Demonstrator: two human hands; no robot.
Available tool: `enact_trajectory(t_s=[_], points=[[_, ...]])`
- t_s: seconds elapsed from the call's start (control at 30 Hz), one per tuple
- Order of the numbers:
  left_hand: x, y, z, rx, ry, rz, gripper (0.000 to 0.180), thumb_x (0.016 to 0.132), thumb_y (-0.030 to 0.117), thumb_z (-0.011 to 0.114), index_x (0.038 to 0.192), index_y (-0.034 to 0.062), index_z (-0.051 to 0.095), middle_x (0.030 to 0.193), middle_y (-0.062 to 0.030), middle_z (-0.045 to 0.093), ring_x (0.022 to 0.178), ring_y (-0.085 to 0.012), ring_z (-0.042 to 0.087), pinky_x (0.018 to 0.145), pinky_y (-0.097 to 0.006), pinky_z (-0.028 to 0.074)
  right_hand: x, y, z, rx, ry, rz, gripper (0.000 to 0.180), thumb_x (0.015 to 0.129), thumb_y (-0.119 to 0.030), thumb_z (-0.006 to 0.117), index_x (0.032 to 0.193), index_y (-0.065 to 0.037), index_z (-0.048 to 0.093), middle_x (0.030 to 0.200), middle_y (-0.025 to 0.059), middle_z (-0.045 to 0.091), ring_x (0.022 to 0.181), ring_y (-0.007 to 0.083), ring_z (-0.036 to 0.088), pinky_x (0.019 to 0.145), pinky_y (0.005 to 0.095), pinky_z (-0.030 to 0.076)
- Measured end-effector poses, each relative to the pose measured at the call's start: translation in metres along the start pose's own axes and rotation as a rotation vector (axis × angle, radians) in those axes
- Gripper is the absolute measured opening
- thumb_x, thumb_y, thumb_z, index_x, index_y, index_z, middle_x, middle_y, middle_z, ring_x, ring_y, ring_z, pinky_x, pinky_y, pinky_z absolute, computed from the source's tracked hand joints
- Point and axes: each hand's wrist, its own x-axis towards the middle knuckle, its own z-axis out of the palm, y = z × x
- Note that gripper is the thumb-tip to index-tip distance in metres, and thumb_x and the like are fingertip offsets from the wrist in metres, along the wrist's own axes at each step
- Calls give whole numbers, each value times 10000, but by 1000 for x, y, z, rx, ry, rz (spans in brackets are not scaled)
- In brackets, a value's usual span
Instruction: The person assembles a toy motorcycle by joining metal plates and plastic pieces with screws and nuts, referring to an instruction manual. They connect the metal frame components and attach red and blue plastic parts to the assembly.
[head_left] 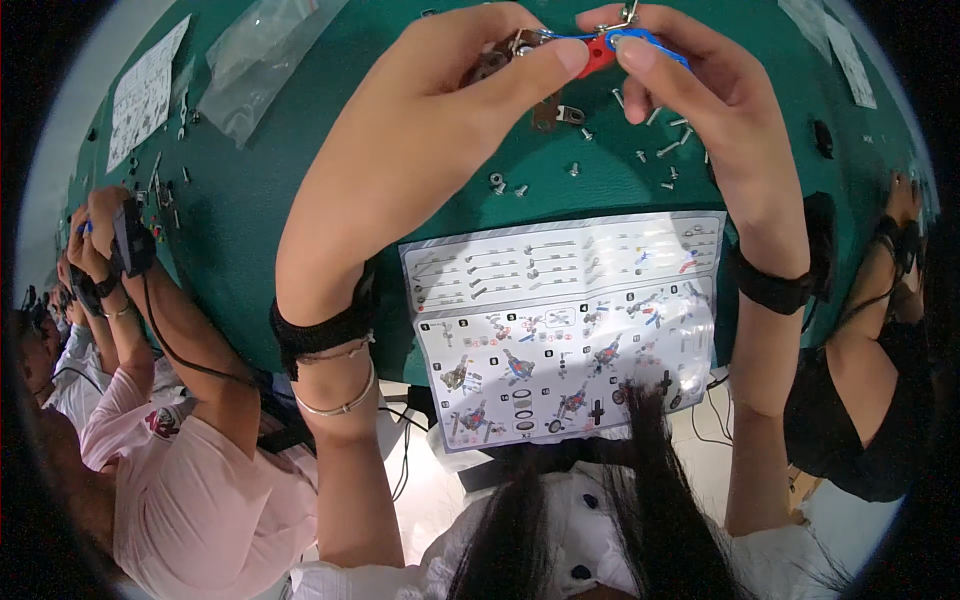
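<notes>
At the top of the head view, both hands hold a small toy model assembly (598, 55) with red and blue plastic parts and metal brackets. My left hand (430, 95) pinches its left end, the thumb against the red piece. The thumb of my right hand (705, 85) presses on the blue part (640, 40), other fingers curled behind it. Both hands hide much of the assembly. Beneath them lie a small metal bracket (570, 115), several loose screws (668, 150) and a nut (496, 180). An illustrated instruction sheet (570, 300) lies nearer to me, at the table edge.
On the green table (235, 225), a clear plastic bag (262, 75), a printed sheet (145, 95) and a small wrench (183, 115) lie to the left. Another sheet (850, 65) is at far right. Co-workers' arms (195, 320) are on the left, another person's arm (870, 310) on the right.
</notes>
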Motion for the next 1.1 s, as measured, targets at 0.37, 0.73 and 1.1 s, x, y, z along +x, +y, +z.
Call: enact_trajectory(t_s=[0.37,0.73,1.1], points=[[4,-3,-10,-47,-101,23,314,890,336,548,887,33,630,673,40,512,598,-27,436,509,-184,293,0,-5,4,18,-9,-56,232,890,-158,577,1026,28,603,832,45,593,677,94,529,648,214,441],[6,4,-1,-61,-85,17,290,892,298,547,886,18,625,673,26,523,598,-34,454,510,-183,306,7,31,-20,-197,-2,-338,315,899,-237,520,1077,13,587,742,23,567,610,54,458,577,181,351],[-2,17,7,-37,-59,-9,289,872,309,583,887,22,619,688,18,536,590,-37,461,501,-180,306,2,30,-13,-167,-12,-267,340,890,-281,514,1026,18,600,708,25,557,614,62,457,591,188,354]])
